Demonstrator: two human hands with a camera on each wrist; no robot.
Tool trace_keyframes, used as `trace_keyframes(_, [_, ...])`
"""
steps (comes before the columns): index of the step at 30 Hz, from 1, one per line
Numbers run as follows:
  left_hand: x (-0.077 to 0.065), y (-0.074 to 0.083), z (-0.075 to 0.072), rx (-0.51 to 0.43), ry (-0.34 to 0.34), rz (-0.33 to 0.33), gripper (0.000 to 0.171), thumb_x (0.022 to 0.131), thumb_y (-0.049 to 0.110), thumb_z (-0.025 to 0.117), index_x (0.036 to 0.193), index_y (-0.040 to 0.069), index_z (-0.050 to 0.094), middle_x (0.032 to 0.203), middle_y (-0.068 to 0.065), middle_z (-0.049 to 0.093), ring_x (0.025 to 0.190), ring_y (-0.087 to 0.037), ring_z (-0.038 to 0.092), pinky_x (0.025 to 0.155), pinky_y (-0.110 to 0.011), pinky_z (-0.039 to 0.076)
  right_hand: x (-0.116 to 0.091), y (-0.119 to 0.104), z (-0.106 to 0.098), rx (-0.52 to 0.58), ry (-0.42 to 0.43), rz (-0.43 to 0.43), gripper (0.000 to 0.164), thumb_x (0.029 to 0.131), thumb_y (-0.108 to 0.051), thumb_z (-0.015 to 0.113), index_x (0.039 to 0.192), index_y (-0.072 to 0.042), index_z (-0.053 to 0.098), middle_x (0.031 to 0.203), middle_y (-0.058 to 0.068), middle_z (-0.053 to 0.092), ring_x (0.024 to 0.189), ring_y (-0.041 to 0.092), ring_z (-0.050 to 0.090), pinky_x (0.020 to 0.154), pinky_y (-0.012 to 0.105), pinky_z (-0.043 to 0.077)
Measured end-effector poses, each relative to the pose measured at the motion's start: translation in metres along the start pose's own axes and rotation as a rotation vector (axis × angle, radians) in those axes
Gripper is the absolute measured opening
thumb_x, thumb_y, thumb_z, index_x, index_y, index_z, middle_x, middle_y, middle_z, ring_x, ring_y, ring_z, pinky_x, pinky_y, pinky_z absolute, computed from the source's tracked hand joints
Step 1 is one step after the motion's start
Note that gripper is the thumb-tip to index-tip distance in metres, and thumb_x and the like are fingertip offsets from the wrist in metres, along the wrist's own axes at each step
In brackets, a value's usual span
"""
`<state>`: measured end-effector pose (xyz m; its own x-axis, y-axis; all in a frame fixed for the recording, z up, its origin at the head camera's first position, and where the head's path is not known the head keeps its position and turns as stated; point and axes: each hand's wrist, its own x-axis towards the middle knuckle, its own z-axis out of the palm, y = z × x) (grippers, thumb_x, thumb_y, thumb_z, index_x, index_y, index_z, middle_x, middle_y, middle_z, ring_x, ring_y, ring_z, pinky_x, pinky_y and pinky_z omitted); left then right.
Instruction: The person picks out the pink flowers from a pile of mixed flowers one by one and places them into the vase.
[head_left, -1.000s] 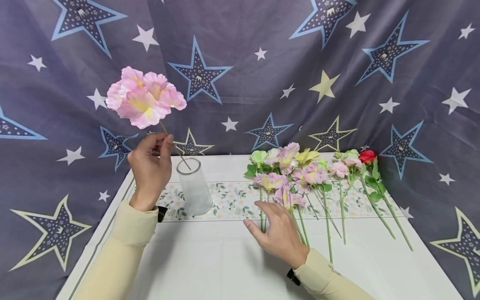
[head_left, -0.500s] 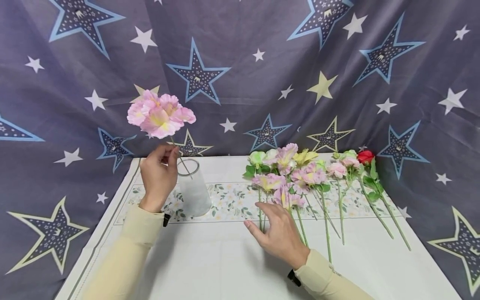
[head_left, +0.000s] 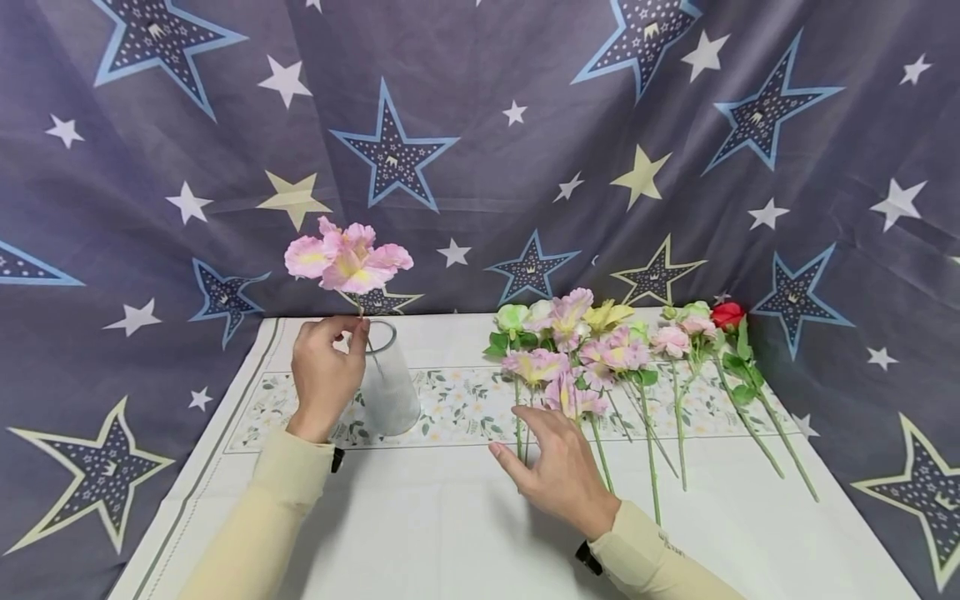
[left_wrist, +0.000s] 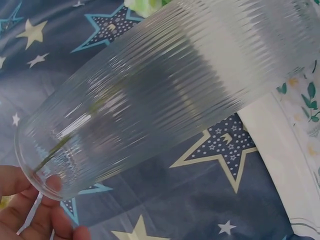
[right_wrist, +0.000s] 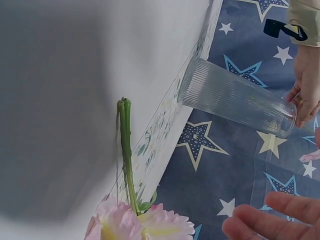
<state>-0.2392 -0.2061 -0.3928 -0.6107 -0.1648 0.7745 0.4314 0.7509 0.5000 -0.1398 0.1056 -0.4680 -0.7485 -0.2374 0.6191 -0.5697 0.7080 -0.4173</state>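
Note:
My left hand (head_left: 327, 372) pinches the thin stem of a pink flower with yellow centres (head_left: 348, 257) between thumb and fingers, right at the rim of a clear ribbed glass vase (head_left: 392, 387). In the left wrist view the stem (left_wrist: 57, 149) slants down inside the vase (left_wrist: 145, 95), and the fingertips (left_wrist: 55, 185) overlap its rim. The bloom stands above the vase mouth. My right hand (head_left: 558, 471) is held with fingers spread over the table, just in front of the pink flowers (head_left: 570, 396), and grips nothing.
Several more flowers lie on the right half of the white table (head_left: 435, 517): pale green roses (head_left: 513, 317), a yellow flower (head_left: 607, 314), pink roses (head_left: 671, 341) and a red rose (head_left: 727, 315). A floral strip (head_left: 465, 404) runs under them and the vase. A starred curtain (head_left: 480, 150) hangs behind.
My left hand has moved down and to the right with the pink flower, its stem going deeper into the vase. The right hand has stayed in place.

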Motion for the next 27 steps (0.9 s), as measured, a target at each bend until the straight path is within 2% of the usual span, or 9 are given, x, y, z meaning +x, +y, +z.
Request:
trace_keyframes(5, [-0.004,-0.002,0.002,0.021,0.0,0.021,0.01,0.088,0.008,0.075,0.082,0.001,0.076,0.086,-0.014,0.074,0.081,-0.039,0.057,0.077,-0.051,0.042,-0.001,0.0,0.0,-0.003,0.0,0.003,0.053,0.091,-0.047,0.075,0.125,-0.007,0.07,0.12,0.01,0.073,0.109,0.028,0.069,0.093,0.049,0.055])
trace_keyframes(8, [-0.007,-0.003,0.002,0.016,-0.007,0.012,0.009,0.088,0.008,0.076,0.088,-0.001,0.078,0.094,-0.016,0.075,0.086,-0.042,0.057,0.079,-0.053,0.042,-0.001,0.0,-0.001,-0.01,0.003,0.003,0.053,0.091,-0.048,0.075,0.124,-0.007,0.07,0.12,0.01,0.073,0.108,0.028,0.069,0.092,0.048,0.055])
trace_keyframes(14, [-0.014,-0.002,-0.002,0.046,-0.03,-0.094,0.031,0.082,0.007,0.075,0.111,-0.004,0.074,0.116,-0.019,0.07,0.098,-0.04,0.058,0.081,-0.052,0.045,-0.001,0.001,-0.001,-0.031,0.006,0.013,0.054,0.09,-0.049,0.074,0.124,-0.007,0.07,0.119,0.01,0.073,0.106,0.027,0.069,0.089,0.047,0.056])
trace_keyframes(22, [-0.027,0.0,-0.011,0.046,-0.126,-0.187,0.048,0.082,0.015,0.078,0.125,-0.004,0.068,0.12,-0.021,0.068,0.099,-0.039,0.061,0.084,-0.056,0.044,-0.001,0.001,-0.003,-0.033,-0.002,0.026,0.054,0.09,-0.049,0.074,0.125,-0.007,0.069,0.12,0.01,0.072,0.106,0.028,0.068,0.09,0.047,0.056])
trace_keyframes(27, [-0.038,0.004,-0.014,0.037,-0.166,-0.227,0.061,0.083,0.025,0.082,0.135,-0.001,0.062,0.124,-0.019,0.066,0.1,-0.038,0.062,0.085,-0.052,0.044,-0.002,0.002,-0.004,-0.033,-0.009,0.04,0.054,0.09,-0.049,0.075,0.125,-0.007,0.069,0.121,0.011,0.072,0.107,0.028,0.068,0.09,0.047,0.056])
